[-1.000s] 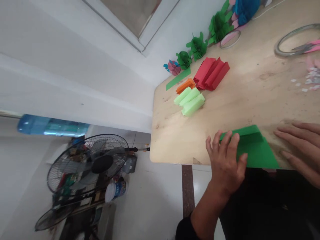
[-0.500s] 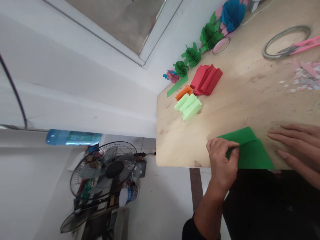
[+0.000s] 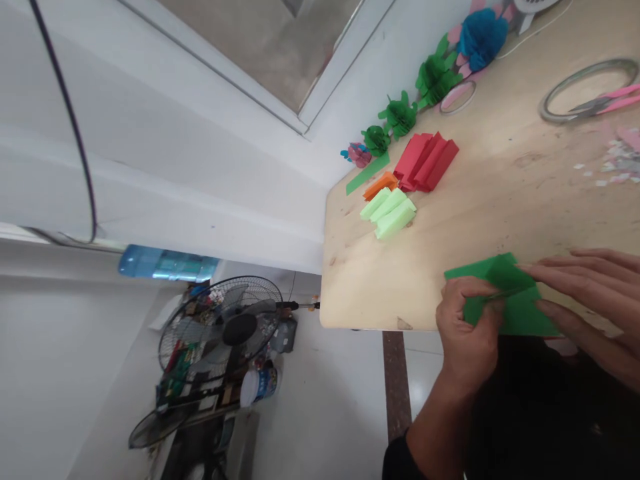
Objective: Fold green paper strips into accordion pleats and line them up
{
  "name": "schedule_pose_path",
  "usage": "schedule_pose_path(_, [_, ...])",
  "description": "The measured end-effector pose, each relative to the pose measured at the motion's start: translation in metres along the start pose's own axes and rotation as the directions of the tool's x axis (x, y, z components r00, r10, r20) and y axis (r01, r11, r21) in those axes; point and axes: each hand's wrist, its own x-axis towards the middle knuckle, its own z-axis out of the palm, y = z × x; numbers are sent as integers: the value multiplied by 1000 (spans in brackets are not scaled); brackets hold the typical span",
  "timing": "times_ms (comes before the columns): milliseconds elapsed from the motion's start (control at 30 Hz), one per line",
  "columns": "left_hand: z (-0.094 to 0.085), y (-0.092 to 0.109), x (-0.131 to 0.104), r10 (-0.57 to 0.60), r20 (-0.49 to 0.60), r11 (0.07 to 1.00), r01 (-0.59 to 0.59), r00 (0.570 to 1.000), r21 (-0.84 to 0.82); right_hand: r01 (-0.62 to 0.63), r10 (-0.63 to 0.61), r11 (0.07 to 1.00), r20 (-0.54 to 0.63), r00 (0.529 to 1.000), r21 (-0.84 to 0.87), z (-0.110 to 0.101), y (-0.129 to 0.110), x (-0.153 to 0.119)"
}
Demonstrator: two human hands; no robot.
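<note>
Green paper (image 3: 530, 317) lies at the table's near edge with a raised fold across its middle. My left hand (image 3: 470, 320) pinches that fold between thumb and fingers at the paper's left part. On the right side, my right hand (image 3: 595, 287) has its fingers stretched out, their tips touching the paper. Pleated light green paper (image 3: 389, 212), pleated orange paper (image 3: 381, 185) and pleated red paper (image 3: 426, 162) sit farther off to the left, beside a flat green strip (image 3: 367, 175).
Paper turtle shapes, one of them blue (image 3: 481, 40), line the wall. Pink scissors (image 3: 607, 101) rest across a grey ring (image 3: 550, 100), near paper scraps (image 3: 623, 160). Left of the wooden table (image 3: 360, 287) stand a fan (image 3: 240, 330) and a blue bottle (image 3: 167, 263).
My right hand has moved left onto the paper, and the fold now stands up between both hands. The left hand keeps its pinch. The view has shifted slightly.
</note>
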Motion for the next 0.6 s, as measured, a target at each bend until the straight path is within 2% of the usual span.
schedule_pose_path(133, [1, -11, -6, -57, 18, 998, 56, 998, 29, 86, -86, 996, -4, 996, -2, 4, -3, 4])
schedule_pose_path(267, [2, -18, -9, -79, 26, 994, 76, 997, 82, 98, -98, 995, 12, 995, -30, 9, -1, -1])
schedule_pose_path(433, [1, -13, -4, 41, 69, 973, -56, 997, 222, 75, -75, 996, 14, 997, -52, 15, 5, -9])
schedule_pose_path(600, [0, -2, 6, 104, 200, 937, -164, 974, 310, -106, 108, 992, 32, 994, -61, 13, 13, -11])
